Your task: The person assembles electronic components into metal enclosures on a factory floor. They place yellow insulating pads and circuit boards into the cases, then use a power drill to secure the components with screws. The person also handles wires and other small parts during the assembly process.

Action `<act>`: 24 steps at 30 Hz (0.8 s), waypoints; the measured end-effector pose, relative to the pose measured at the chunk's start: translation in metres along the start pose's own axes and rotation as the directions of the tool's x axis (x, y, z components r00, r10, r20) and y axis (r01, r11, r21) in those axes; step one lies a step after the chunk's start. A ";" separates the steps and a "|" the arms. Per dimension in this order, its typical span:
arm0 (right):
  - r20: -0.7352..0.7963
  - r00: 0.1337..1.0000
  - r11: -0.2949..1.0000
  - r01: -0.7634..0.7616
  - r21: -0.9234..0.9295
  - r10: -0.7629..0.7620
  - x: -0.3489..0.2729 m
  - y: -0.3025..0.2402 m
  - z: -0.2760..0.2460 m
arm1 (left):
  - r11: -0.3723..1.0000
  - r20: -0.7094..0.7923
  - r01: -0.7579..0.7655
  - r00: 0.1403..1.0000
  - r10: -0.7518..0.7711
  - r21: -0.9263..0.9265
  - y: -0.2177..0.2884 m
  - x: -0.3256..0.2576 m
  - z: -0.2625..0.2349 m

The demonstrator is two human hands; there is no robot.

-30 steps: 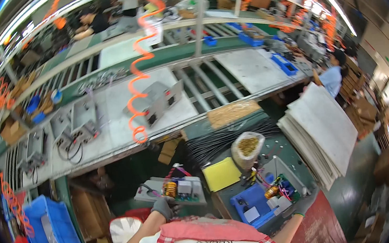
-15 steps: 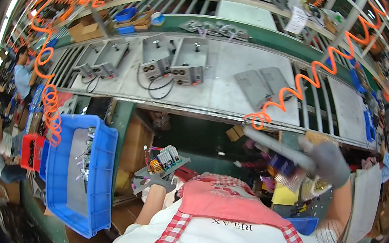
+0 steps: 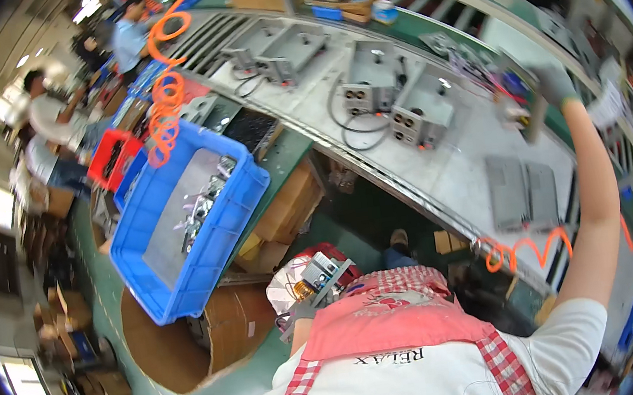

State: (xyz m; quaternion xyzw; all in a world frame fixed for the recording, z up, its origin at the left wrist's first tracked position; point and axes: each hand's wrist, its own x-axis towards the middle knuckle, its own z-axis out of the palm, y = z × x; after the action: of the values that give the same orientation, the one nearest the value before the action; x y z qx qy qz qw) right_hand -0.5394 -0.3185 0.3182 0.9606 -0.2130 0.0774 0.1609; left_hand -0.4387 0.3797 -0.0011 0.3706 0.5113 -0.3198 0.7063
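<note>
Near my apron's left side, my left hand (image 3: 303, 309), in a grey glove, is closed on a circuit board (image 3: 318, 275) with a copper coil and a metal heat sink. My right arm stretches far over the bench. The gloved right hand (image 3: 556, 84) is smeared by motion, seemingly closed around a blurred greyish piece (image 3: 534, 122) that I cannot make out. Blurred coloured parts and wires lie right beside it. Two grey flat panels (image 3: 522, 189) rest on the bench below that hand. Left of them stand grey metal housings (image 3: 423, 107) with round openings and black cables.
A blue bin (image 3: 138, 276) holding several metal parts stands at left, with a red bin (image 3: 115, 158) behind it. Orange coiled hoses (image 3: 167, 117) hang at left and right (image 3: 529, 247). A cardboard box (image 3: 238, 331) sits below the blue bin. People work at the far left.
My right hand has swung from beside my body to the bench's far side. My left hand keeps the circuit board. The view has turned, shifting the bench and bin rightward.
</note>
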 end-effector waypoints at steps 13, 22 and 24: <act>0.404 0.914 0.999 -0.047 0.004 0.041 -0.251 0.119 0.240 | 0.974 0.110 -0.186 0.973 0.201 -0.133 -0.038 -0.071 0.154; 0.747 0.634 0.973 -0.219 -0.075 0.201 -0.306 0.097 0.164 | 0.808 0.806 -0.517 0.585 0.093 0.282 -0.077 -0.080 0.361; 0.740 0.663 0.988 -0.150 -0.017 0.113 -0.259 0.095 0.136 | 0.784 0.818 -0.495 0.574 -0.030 0.375 -0.097 -0.099 0.398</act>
State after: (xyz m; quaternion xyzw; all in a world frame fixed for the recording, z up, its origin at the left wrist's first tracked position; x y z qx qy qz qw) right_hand -0.8021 -0.3469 0.1611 0.8952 -0.3268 -0.3012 0.0329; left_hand -0.3528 -0.0023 0.1550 0.4506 -0.0306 -0.4844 0.7493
